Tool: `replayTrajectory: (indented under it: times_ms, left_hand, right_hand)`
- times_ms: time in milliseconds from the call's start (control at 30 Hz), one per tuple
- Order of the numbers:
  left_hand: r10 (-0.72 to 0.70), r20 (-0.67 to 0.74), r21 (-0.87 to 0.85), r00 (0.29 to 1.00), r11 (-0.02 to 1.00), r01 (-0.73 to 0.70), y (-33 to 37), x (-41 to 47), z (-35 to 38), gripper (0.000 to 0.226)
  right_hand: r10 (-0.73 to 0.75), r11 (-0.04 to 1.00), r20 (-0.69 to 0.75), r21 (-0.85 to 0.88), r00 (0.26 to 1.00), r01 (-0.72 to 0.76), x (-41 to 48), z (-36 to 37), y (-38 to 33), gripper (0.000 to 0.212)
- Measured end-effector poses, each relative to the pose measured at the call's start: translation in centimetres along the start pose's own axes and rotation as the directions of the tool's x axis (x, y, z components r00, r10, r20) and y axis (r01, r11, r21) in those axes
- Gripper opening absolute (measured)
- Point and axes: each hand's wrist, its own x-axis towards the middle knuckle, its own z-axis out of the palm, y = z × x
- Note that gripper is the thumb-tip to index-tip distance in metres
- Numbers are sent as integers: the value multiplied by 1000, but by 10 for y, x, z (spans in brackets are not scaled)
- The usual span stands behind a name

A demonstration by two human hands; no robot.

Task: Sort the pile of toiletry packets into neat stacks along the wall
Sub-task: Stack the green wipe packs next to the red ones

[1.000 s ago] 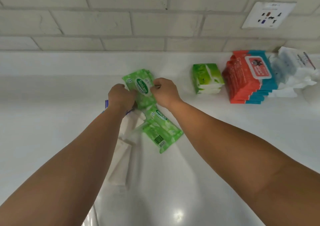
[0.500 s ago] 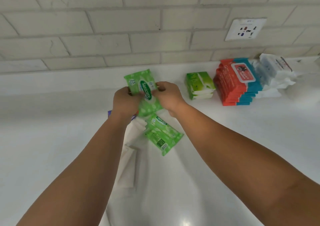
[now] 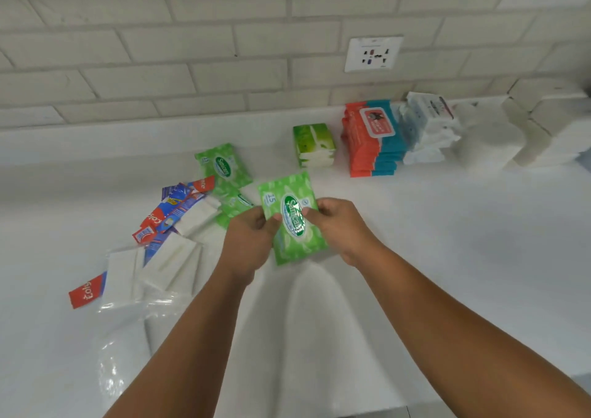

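Both hands hold one green Sanicare wipes packet (image 3: 292, 217) above the white counter. My left hand (image 3: 251, 236) grips its left edge with the thumb on top, and my right hand (image 3: 339, 227) grips its right edge. Behind it on the counter lie two more green packets (image 3: 224, 168) (image 3: 233, 204). To the left spreads the loose pile: red and blue toothpaste sachets (image 3: 174, 211) and white packets (image 3: 169, 260). Along the wall stand a green tissue stack (image 3: 313, 144), a red and blue wipes stack (image 3: 372, 139) and a white packet stack (image 3: 427, 126).
A clear plastic bag (image 3: 128, 331) lies at the near left by the pile. White folded items (image 3: 543, 129) fill the far right corner. A wall socket (image 3: 373, 53) sits on the brick wall above the stacks. Bare counter (image 3: 447, 225) extends to the right of my hands.
The hands have pulled the green packet back from the pile toward me and to the right. The view shifted, so the toothpaste sachets and white packets now show to the left.
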Motion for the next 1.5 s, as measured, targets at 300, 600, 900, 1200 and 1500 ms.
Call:
replayTrajectory:
  times_ms: [300, 600, 900, 1200, 1500]
  left_hand:
    - [-140, 53, 193, 989, 973, 128, -32, -42, 76, 8]
    - [-91, -64, 528, 994, 842, 111, -48, -57, 102, 26]
    - [79, -188, 582, 979, 812, 46, -39, -47, 69, 34]
    - [149, -293, 607, 944, 792, 64, -36, -19, -22, 26]
    - [260, -156, 727, 953, 683, -68, -44, -2, -80, 34]
  right_hand:
    - [-36, 931, -96, -366, 995, -2, -43, -68, 69, 10]
    - [-52, 848, 33, -527, 998, 62, -54, -89, 94, 25]
    - [-139, 721, 14, -684, 990, 111, -35, -71, 68, 54]
    - [-263, 713, 200, -619, 944, 330, -8, 26, 28, 54]
    - [-219, 636, 198, -713, 955, 294, 27, 112, 20, 77]
